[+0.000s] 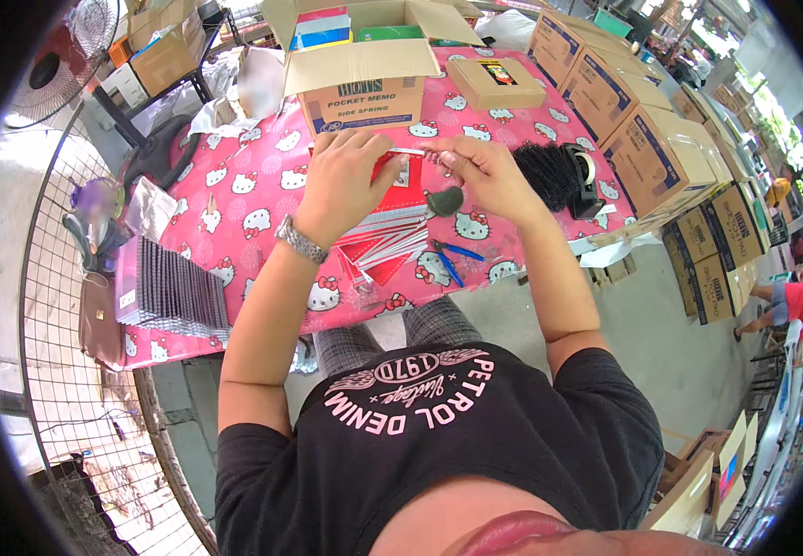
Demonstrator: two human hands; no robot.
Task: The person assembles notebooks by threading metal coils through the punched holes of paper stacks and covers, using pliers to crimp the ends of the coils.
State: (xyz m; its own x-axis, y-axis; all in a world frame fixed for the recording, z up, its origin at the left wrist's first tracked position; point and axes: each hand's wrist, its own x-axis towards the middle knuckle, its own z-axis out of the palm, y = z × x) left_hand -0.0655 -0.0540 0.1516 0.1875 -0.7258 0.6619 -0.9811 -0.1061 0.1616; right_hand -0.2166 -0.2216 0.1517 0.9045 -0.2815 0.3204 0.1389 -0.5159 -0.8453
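My left hand [350, 181] closes on a red-covered memo pad [405, 187], holding it by its far edge above the pink table. At the right end of that edge, my right hand [483, 174] pinches a thin spiral wire [430, 156] between thumb and fingers. How far the wire runs through the pad's holes I cannot tell. Under the pad lies a fanned stack of red and white memo pads [385, 243]. Blue-handled pliers [458, 259] rest to the right of the stack. A small dark green object [445, 201] sits just below my right hand.
A pile of black spiral coils [548, 174] lies right, beside a black tape dispenser [589, 183]. An open carton [364, 99] and a closed flat box [496, 85] stand at the back. Tall notebook stacks [172, 289] occupy the left. Cartons [656, 157] line the right side.
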